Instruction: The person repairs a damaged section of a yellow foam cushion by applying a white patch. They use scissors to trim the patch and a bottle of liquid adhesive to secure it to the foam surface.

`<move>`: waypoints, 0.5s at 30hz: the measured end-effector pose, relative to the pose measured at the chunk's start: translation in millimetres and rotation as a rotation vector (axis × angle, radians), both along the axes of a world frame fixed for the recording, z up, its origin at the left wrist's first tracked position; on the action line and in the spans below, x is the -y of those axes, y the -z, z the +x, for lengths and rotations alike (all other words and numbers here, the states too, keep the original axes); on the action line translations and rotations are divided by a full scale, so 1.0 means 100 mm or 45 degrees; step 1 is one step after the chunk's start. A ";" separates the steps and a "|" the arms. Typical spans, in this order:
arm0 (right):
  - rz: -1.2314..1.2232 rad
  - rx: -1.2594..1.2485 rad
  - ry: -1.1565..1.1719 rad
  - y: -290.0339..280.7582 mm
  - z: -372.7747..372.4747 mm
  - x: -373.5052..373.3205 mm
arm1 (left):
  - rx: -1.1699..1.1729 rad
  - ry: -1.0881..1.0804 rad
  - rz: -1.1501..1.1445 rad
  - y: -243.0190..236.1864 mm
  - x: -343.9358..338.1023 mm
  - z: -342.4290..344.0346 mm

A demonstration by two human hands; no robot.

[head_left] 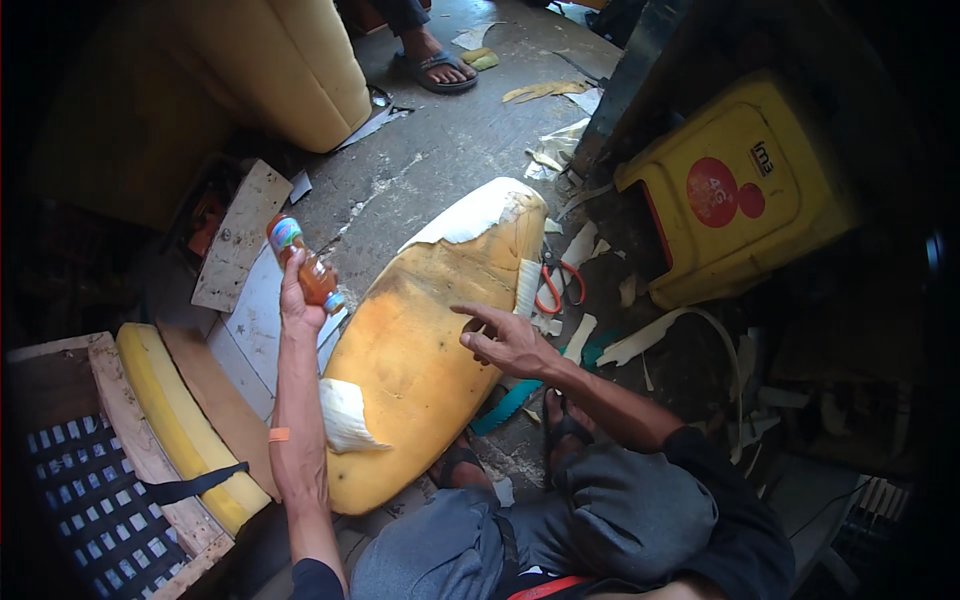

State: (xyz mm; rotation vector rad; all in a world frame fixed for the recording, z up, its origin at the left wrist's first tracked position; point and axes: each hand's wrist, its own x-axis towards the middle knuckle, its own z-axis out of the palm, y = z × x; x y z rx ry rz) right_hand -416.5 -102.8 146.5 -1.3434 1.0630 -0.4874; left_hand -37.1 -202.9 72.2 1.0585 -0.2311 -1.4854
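My left hand (299,303) is wrapped round a small clear plastic bottle (318,284) of orange-brown liquid, with a blue cap at its lower end, tilted cap-down. A long yellow-orange foam seat pad (410,350) lies in front of me, stained darker across its middle. Pale foam pieces cover its far end (465,215) and its near left edge (347,415). Over the pad's right side hovers my right hand (510,343), holding nothing, its index finger stretched out and the others loosely bent. Whether it touches the foam I cannot tell.
Red-handled scissors (549,262) lie right of the pad among foam scraps. A yellow plastic stool (740,200) lies on its side farther right. At left are a wooden-framed seat with black webbing (100,500) and a wooden box (240,235). Another person's sandalled foot (440,68) is ahead.
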 end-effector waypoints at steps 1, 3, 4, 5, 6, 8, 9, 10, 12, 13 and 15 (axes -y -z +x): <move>0.119 0.155 0.084 -0.01 0.11 0.01 | -0.158 -0.099 -0.051 -0.29 -0.01 -0.35; 0.366 0.484 0.225 -0.06 0.42 -0.01 | -0.323 -0.175 -0.126 -0.45 -0.05 -0.55; 0.514 0.621 0.242 -0.10 0.51 -0.01 | -0.346 -0.236 -0.167 -0.50 -0.07 -0.67; 0.584 0.699 0.247 -0.11 0.60 -0.05 | -0.373 -0.298 -0.199 -0.52 -0.11 -0.77; 0.644 0.766 0.264 -0.14 0.64 -0.07 | -0.320 -0.353 -0.232 -0.52 -0.10 -0.88; 0.752 0.877 0.276 -0.20 0.71 -0.08 | -0.280 -0.385 -0.219 -0.57 -0.14 -1.04; 0.770 0.895 0.274 -0.23 0.74 -0.08 | -0.257 -0.400 -0.212 -0.60 -0.16 -1.09; 0.787 0.913 0.271 -0.25 0.76 -0.08 | -0.252 -0.395 -0.198 -0.55 -0.17 -1.12; 0.826 0.962 0.256 -0.24 0.78 -0.08 | -0.211 -0.409 -0.172 -0.63 -0.22 -1.27; 0.827 0.971 0.257 -0.24 0.78 -0.08 | -0.192 -0.416 -0.158 -0.67 -0.24 -1.35; 0.840 1.006 0.237 -0.28 0.84 -0.11 | -0.158 -0.458 -0.139 -0.69 -0.29 -1.38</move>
